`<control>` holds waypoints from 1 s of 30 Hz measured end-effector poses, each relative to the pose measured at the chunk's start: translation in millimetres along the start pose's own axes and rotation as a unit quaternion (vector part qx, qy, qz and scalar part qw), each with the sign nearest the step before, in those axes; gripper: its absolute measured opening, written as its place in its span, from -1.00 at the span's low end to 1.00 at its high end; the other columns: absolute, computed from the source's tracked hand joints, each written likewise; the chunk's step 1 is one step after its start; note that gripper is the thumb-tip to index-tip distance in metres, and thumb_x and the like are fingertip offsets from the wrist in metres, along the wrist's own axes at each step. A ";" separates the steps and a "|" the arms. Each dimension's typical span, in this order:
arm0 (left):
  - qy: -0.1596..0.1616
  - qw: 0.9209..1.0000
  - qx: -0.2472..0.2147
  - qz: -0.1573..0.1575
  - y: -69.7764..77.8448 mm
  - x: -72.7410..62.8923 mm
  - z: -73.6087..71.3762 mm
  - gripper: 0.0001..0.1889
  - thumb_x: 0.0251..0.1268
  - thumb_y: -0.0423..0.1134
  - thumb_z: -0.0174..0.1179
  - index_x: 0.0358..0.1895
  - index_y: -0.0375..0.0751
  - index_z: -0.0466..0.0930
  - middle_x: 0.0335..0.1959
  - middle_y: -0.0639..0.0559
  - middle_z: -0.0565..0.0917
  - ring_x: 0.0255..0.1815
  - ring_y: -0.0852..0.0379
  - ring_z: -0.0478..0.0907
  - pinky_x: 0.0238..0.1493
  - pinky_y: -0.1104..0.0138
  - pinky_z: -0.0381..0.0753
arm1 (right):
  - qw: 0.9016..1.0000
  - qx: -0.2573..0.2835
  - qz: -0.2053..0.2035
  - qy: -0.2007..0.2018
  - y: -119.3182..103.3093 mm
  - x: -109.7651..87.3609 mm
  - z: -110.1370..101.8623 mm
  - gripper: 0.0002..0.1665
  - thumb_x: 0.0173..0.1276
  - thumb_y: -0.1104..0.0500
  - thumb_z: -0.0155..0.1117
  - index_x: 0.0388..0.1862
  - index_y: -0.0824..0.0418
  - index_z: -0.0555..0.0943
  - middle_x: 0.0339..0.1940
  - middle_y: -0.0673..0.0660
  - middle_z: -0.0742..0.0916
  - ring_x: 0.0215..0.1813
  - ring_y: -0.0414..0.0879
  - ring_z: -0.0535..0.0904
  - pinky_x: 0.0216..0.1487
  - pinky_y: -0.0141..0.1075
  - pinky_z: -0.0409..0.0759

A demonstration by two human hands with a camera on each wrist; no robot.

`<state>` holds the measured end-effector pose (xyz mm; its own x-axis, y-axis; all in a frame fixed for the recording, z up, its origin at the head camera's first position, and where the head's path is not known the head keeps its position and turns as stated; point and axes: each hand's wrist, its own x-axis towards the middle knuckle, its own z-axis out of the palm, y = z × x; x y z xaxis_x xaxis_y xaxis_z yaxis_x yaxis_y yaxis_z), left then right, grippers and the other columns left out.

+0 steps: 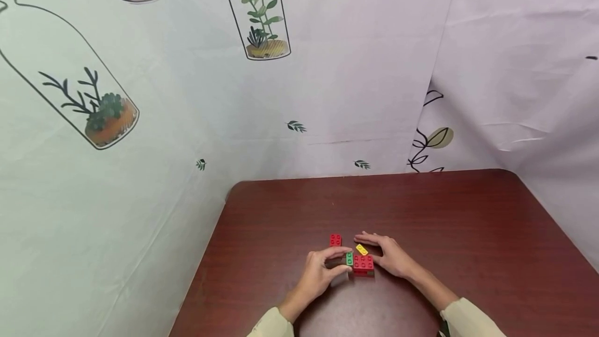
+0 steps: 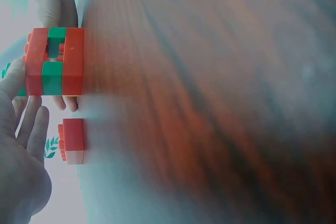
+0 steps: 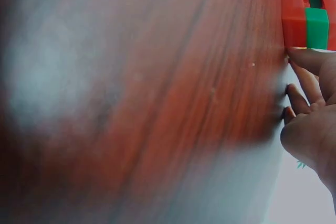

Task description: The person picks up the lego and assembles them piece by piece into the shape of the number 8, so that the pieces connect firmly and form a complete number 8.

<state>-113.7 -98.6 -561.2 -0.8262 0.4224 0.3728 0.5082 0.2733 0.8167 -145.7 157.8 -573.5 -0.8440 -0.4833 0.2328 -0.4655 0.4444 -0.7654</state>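
My left hand [image 1: 314, 273] pinches a small green brick [image 1: 349, 259] between thumb and fingers. That brick is at the left end of the top of a block stack [image 1: 363, 264]; whether it is pressed down I cannot tell. Side on, the left wrist view shows a red upper brick [image 2: 37, 59], green bricks [image 2: 52, 78] with a gap between them, and a red bottom brick [image 2: 73, 61]. My right hand [image 1: 393, 257] rests on the table at the stack's right, fingers loosely extended, its thumb by the stack's lower edge. A yellow brick [image 1: 362, 249] lies just behind the stack, near the right hand.
A separate red brick [image 1: 335, 240] sits on the table behind my left hand. The brown wooden table [image 1: 421, 212] reaches back to a pale cloth wall [image 1: 346, 92] printed with plants and jars.
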 end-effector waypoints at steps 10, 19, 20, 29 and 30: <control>0.000 1.000 0.008 0.003 -0.4 0.6 -0.2 -0.59 0.23 -0.26 0.53 0.15 -0.20 0.78 -0.01 0.05 0.83 0.01 0.29 0.75 -0.04 0.29 0.79 | 1.000 -0.017 0.004 0.011 0.1 2.0 -0.1 -0.50 0.36 0.42 0.49 0.28 0.28 0.71 0.24 0.20 0.77 0.44 0.32 0.54 0.32 0.27 0.54; 0.000 1.000 0.008 0.003 -1.6 0.0 -0.5 -0.60 0.23 -0.25 0.53 0.16 -0.17 0.78 0.00 0.03 0.83 0.02 0.28 0.76 -0.04 0.29 0.80 | 1.000 -0.016 0.003 0.019 1.4 2.0 0.8 -0.53 0.34 0.37 0.53 0.22 0.26 0.74 0.19 0.16 0.80 0.41 0.29 0.57 0.33 0.22 0.57; 0.000 1.000 0.008 0.002 -1.4 0.0 -0.7 -0.59 0.23 -0.25 0.53 0.16 -0.17 0.78 0.01 0.04 0.83 0.02 0.28 0.75 -0.04 0.29 0.79 | 1.000 -0.016 0.003 0.019 1.4 1.8 0.6 -0.54 0.34 0.37 0.53 0.22 0.26 0.74 0.19 0.16 0.80 0.41 0.29 0.58 0.33 0.21 0.57; -0.003 1.000 -0.003 -0.008 0.2 0.3 -0.6 -0.58 0.24 -0.24 0.52 0.18 -0.12 0.77 0.02 0.06 0.82 0.01 0.29 0.75 -0.04 0.35 0.78 | 1.000 -0.018 -0.002 0.016 1.4 -4.5 -3.8 -0.60 0.40 0.34 0.50 0.21 0.23 0.75 0.17 0.14 0.80 0.36 0.29 0.61 0.34 0.14 0.58; -0.003 1.000 -0.004 -0.009 0.1 0.2 -0.8 -0.58 0.24 -0.24 0.52 0.18 -0.12 0.77 0.01 0.06 0.82 0.01 0.29 0.75 -0.04 0.34 0.78 | 1.000 -0.017 -0.003 0.016 0.6 -5.4 -4.5 -0.61 0.41 0.34 0.49 0.21 0.23 0.75 0.17 0.15 0.80 0.36 0.28 0.62 0.34 0.12 0.59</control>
<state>-113.9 -99.2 -560.7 -0.8334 0.4224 0.3564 0.4923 0.2741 0.8262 -142.6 164.1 -572.5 -0.8485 -0.4625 0.2572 -0.4798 0.4674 -0.7425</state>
